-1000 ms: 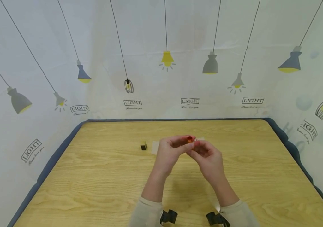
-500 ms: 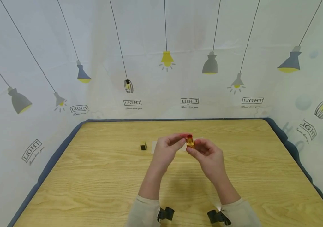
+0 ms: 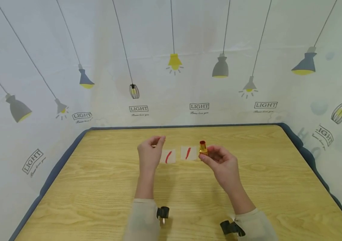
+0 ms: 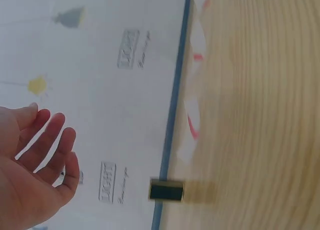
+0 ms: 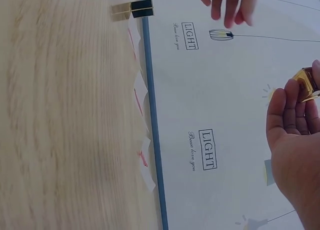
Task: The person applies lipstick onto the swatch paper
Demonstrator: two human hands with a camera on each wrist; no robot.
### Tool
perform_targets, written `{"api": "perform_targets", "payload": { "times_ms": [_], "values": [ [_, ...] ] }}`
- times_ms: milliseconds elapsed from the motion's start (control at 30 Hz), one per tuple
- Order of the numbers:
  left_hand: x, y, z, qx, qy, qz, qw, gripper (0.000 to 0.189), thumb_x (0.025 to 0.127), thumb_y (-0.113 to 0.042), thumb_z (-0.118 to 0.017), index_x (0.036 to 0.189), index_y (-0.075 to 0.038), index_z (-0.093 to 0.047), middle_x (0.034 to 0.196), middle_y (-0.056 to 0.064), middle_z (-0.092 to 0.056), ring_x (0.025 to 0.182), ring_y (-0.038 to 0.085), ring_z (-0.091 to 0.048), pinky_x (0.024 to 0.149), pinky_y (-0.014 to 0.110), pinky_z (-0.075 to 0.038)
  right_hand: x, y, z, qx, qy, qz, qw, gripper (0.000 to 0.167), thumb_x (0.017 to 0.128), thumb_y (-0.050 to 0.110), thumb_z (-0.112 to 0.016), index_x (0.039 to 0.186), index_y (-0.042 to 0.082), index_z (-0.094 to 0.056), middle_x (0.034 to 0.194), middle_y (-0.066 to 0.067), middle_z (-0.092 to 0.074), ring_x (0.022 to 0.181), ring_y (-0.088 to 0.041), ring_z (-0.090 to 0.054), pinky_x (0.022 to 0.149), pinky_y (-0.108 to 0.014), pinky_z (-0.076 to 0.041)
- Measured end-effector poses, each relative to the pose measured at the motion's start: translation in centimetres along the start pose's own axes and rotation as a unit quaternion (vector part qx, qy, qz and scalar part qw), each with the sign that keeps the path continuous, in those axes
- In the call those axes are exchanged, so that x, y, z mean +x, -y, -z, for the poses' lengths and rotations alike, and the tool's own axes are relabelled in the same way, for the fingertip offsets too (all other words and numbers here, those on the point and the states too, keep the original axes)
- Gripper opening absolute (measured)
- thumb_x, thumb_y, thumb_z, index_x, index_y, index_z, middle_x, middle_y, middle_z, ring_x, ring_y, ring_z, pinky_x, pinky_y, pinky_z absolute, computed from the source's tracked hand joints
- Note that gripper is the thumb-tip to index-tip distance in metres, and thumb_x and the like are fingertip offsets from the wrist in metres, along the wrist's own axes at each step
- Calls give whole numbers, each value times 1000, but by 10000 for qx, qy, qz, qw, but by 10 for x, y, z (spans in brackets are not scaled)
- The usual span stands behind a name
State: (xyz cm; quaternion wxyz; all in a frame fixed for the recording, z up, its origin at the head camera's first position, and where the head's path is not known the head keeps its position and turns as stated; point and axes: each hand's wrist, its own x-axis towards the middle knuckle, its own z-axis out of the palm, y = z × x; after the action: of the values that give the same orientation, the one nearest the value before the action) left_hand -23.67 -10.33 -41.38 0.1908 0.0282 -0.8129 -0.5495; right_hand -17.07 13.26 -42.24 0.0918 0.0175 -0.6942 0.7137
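My right hand point(image 3: 223, 165) pinches a gold lipstick point(image 3: 203, 151) by its base between thumb and fingers. Its red tip points up, and it is held over the table, right of the paper slips. In the right wrist view the lipstick's gold case point(image 5: 306, 84) shows at the fingertips. My left hand point(image 3: 150, 154) is raised to the left with nothing in it, its fingers loosely bent. In the left wrist view a black-and-gold cap point(image 4: 166, 191) stands upright on the table; the left hand hides it in the head view.
Two white paper slips with red strokes, a left slip point(image 3: 171, 160) and a middle slip point(image 3: 192, 156), lie between the hands. A third slip point(image 5: 147, 173) shows in the right wrist view. A wooden table point(image 3: 98, 187) meets a lamp-printed wall covering point(image 3: 164, 117) at the back.
My left hand has let go of the lipstick and moved left, now over where the cap stood in view. The paper slips came into sight. My right hand keeps the lipstick nearly in place.
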Motion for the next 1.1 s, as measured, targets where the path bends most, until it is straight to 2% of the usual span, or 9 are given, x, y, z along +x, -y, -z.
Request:
{"api": "perform_targets", "payload": {
  "times_ms": [133, 300, 400, 500, 567, 667, 800, 933, 1100],
  "values": [
    [15, 14, 14, 611, -24, 51, 9981, 20, 102, -21, -74, 113, -7, -81, 108, 12, -80, 90, 26, -70, 63, 22, -52, 1, -2, 1, 78, 43, -29, 10000, 26, 94, 5, -81, 115, -3, -67, 99, 10, -71, 95, -6, -72, 84, -19, -63],
    [28, 32, 26, 1400, 435, 278, 9888, 28, 102, -22, -74, 127, -9, -76, 123, 12, -77, 94, 26, -68, 65, 27, -54, 2, -6, 2, 88, 70, -25, 9999, 26, 95, 5, -80, 116, -3, -67, 99, 11, -72, 95, -6, -72, 85, -20, -63],
    [32, 42, 29, 1830, 731, 462, 9793, 34, 103, -24, -73, 133, -8, -73, 133, 15, -73, 102, 30, -70, 74, 36, -59, 2, -8, 3, 39, 91, 15, 9999, 27, 95, 6, -80, 117, -3, -66, 99, 12, -71, 95, -6, -71, 84, -19, -63],
    [34, 50, 30, 2137, 1062, 665, 9688, 43, 103, -23, -73, 141, -5, -67, 145, 19, -66, 117, 37, -69, 93, 47, -61, 2, -9, 3, 9, 91, 2, 10000, 28, 95, 8, -81, 117, -3, -67, 100, 11, -71, 95, -6, -71, 84, -19, -63],
    [34, 54, 29, 2217, 1241, 782, 9640, 49, 103, -23, -73, 146, -2, -62, 150, 22, -62, 129, 39, -66, 104, 51, -57, 2, -10, 3, 12, 95, -28, 10000, 28, 95, 8, -81, 117, -2, -67, 100, 11, -71, 94, -7, -71, 84, -19, -63],
    [33, 61, 27, 2248, 1440, 1000, 9585, 57, 102, -23, -74, 151, 0, -56, 152, 25, -59, 139, 41, -60, 114, 54, -52, 2, -10, 3, 60, 104, -87, 9999, 27, 94, 7, -81, 116, -1, -67, 100, 11, -71, 94, -7, -71, 84, -19, -63],
    [31, 70, 24, 2270, 1495, 1095, 9561, 57, 101, -19, -75, 149, 5, -56, 145, 27, -64, 134, 41, -63, 111, 54, -53, 2, -11, 3, 121, 122, -138, 9998, 25, 94, 5, -81, 114, 1, -68, 100, 11, -71, 93, -6, -70, 84, -20, -63],
    [29, 77, 21, 2344, 1346, 976, 9578, 51, 99, -17, -75, 141, 8, -62, 133, 28, -70, 126, 41, -68, 106, 54, -56, 2, -12, 3, 128, 128, -126, 9998, 25, 93, 3, -81, 114, -1, -67, 99, 11, -71, 92, -6, -70, 83, -20, -63],
    [29, 80, 18, 2372, 1193, 1006, 9588, 47, 100, -17, -74, 138, 8, -64, 134, 27, -70, 126, 42, -67, 107, 54, -56, 2, -12, 3, 169, 115, -126, 9997, 27, 93, 3, -82, 114, -2, -67, 98, 10, -71, 92, -6, -71, 83, -20, -63]
  ]
}}
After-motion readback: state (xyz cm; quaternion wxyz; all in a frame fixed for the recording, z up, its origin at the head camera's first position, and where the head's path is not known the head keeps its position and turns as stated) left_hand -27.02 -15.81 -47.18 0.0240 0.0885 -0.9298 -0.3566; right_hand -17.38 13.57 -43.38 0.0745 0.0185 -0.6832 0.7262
